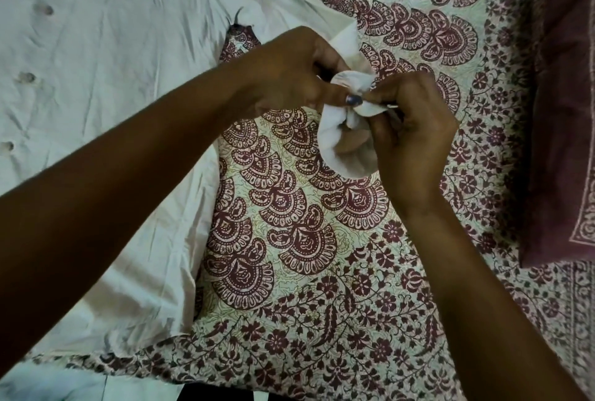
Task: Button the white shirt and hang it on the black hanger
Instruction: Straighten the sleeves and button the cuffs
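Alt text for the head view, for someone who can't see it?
The left hand and right hand pinch a bunched end of the white shirt above a patterned bedsheet. The rest lies spread to their left.

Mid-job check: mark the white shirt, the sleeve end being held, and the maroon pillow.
white shirt (96, 46): head view, flat body panel at upper left.
sleeve end (331, 155): head view, white rim of the bunched opening.
pillow (563, 110): head view, plain maroon face at right edge.

Left hand (286, 73), right hand (410, 130), both pinching white shirt (96, 62) cuff
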Motion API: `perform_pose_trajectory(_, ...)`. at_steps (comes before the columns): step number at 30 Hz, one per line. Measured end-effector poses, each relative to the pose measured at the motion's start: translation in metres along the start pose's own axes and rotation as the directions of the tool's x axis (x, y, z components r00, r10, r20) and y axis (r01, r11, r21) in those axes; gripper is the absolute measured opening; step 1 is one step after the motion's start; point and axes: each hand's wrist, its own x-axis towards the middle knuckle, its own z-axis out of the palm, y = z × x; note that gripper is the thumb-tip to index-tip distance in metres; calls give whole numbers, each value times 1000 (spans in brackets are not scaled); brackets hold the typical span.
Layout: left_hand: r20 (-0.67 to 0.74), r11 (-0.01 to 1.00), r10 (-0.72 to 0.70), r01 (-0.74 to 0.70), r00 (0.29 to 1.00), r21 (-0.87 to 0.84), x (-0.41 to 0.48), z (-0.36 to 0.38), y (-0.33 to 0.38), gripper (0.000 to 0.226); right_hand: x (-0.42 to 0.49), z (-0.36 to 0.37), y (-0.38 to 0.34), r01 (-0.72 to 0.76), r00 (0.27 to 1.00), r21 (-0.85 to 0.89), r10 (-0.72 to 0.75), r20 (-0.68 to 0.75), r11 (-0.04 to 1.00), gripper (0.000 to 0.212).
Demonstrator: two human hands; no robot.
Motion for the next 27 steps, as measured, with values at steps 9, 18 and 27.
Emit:
perform_pose_trajectory(9,-174,988,-45,19,984,-151,-8,13,-20,9,21,-11,12,48,958,80,-68,279,996,7)
perform_pose_trajectory(18,-408,996,69,-88,910,-28,-10,25,-26,17,23,1,7,-264,937,228,193,292,937,26)
perform_pose_trajectory(27,-569,984,168,-174,805,43,-12,39,-37,14,20,12,8,-292,921,227,208,330,929,22)
